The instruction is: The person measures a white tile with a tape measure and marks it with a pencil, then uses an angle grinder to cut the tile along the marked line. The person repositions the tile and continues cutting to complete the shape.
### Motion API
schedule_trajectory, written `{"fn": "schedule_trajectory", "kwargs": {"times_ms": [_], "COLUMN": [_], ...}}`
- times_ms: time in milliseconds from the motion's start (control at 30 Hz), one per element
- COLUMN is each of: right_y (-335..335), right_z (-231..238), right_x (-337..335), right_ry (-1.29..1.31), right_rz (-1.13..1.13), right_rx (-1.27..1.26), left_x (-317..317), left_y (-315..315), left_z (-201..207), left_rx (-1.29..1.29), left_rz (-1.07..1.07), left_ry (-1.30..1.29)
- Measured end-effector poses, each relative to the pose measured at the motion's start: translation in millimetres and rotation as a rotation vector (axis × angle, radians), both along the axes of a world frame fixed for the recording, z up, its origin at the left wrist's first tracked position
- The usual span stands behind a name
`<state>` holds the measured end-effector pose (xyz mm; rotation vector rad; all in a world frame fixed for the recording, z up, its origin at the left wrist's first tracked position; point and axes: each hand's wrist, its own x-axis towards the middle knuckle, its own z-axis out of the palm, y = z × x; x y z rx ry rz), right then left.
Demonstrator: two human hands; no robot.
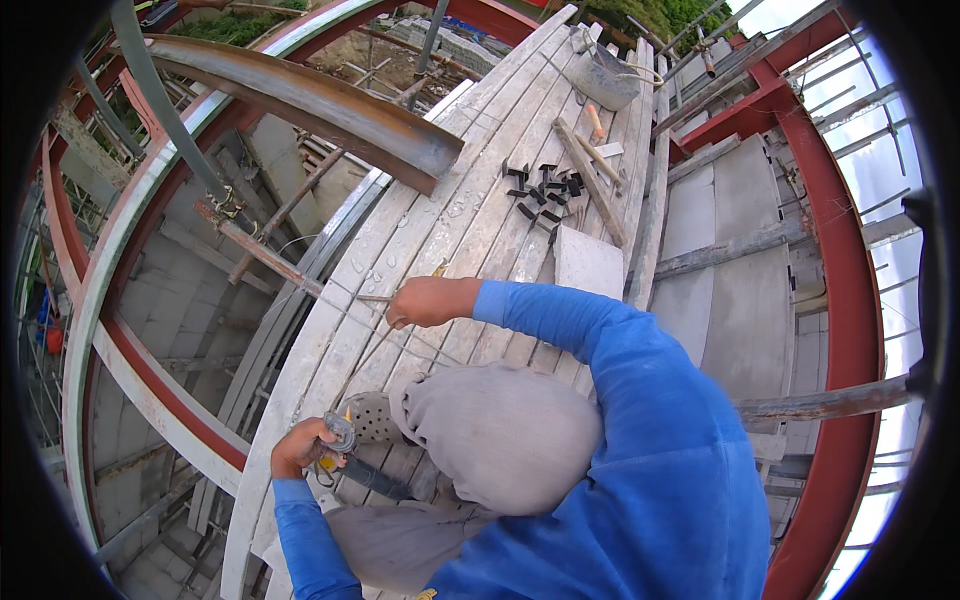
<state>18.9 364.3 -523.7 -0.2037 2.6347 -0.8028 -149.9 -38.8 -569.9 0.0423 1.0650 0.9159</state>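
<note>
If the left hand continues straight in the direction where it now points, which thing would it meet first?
Beyond the tool it holds, the left hand would probably meet the grey shoe with holes. Depth is unclear in this single view, so it might pass above.

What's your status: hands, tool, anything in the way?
Left hand at dark tool's round end. Right hand pinching thin rod. Black pieces farther ahead, apart from both hands.
</note>
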Motion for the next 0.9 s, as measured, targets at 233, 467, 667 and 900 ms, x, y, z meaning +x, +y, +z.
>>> {"fn": "schedule_trajectory", "kwargs": {"times_ms": [233,467,667,900], "right_y": [15.2,-33.8,-70.0,-31.1], "right_z": [-15.9,17.5,-10.7,-42.0], "right_x": [-30.5,9.3,76.6,170.4], "right_ry": [0.168,0.481,-0.429,-0.578], "right_rz": [-0.012,-0.434,-1.168,-1.174], "right_rx": [0.199,0.040,-1.063,-1.185], "left_x": [-13.9,27.8,105.1,163.9], "left_y": [29.6,105.0,198.0,221.2], "left_z": [-10.6,-0.5,-24.2,-55.2], "left_rx": [-0.066,0.015,0.336,0.530], "left_rz": [-0.208,-0.087,-0.059,-0.431], "left_ry": [0.091,0.276,0.762,0.454]}}
